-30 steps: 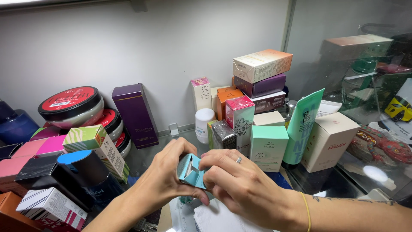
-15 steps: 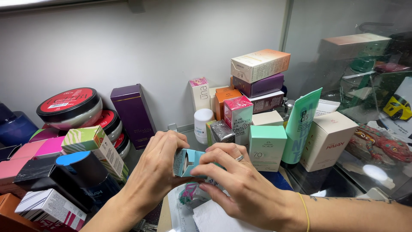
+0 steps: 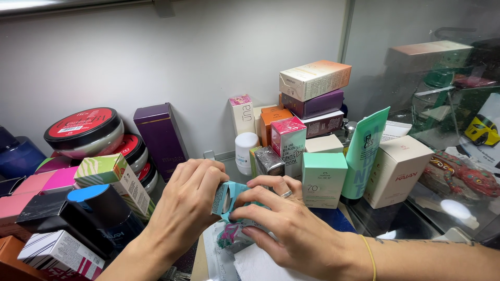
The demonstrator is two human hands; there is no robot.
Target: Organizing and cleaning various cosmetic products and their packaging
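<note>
Small teal carton [image 3: 225, 199] pinched between left hand [image 3: 188, 204] and right hand [image 3: 284, 225], both clasped on it above the crowded bench [image 3: 364, 218]; judged light, thin-walled, easily crushed; best held by side panels near the corners.
</note>
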